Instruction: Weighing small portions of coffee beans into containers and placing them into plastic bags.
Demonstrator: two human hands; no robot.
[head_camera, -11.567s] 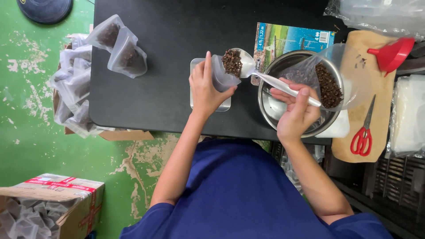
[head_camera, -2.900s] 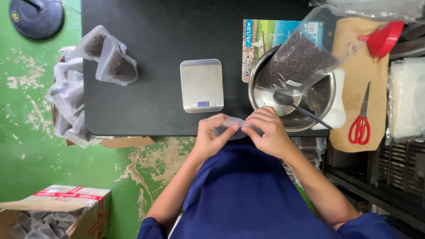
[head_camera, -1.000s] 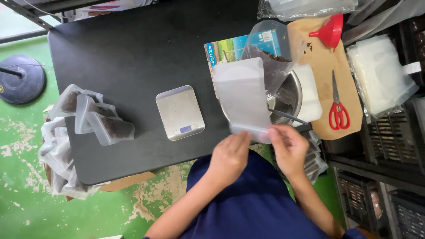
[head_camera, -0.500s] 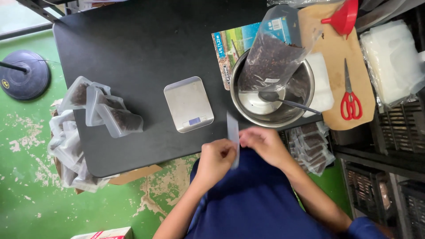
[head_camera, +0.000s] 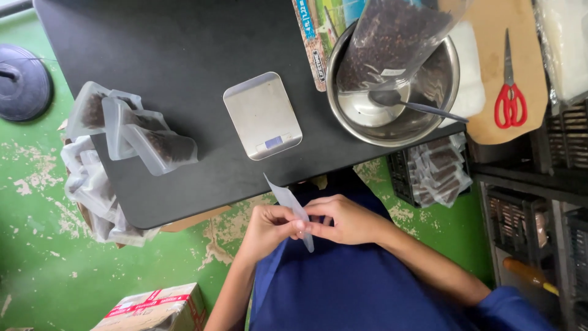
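Observation:
Both hands hold one empty clear plastic pouch [head_camera: 288, 205] edge-on, just below the near edge of the black table [head_camera: 184, 49]. My left hand [head_camera: 269, 224] pinches it from the left and my right hand [head_camera: 343, 219] from the right. On the table above stands a small silver digital scale [head_camera: 262, 114] with nothing on it. To its right is a steel bowl [head_camera: 398, 92] with a spoon [head_camera: 416, 104] and a big clear bag of dark beans [head_camera: 398, 37] leaning in it.
Several filled pouches [head_camera: 131, 129] lie piled at the table's left edge. Red scissors [head_camera: 508, 92] rest on a wooden board [head_camera: 490, 37] at the right. A crate of filled pouches [head_camera: 438, 171] sits under the bowl. A cardboard box [head_camera: 156, 306] and a dark round base [head_camera: 21, 83] stand on the green floor.
The wide clear pouch held flat over the table a second ago is now turned edge-on and lowered below the table edge. The view has shifted closer.

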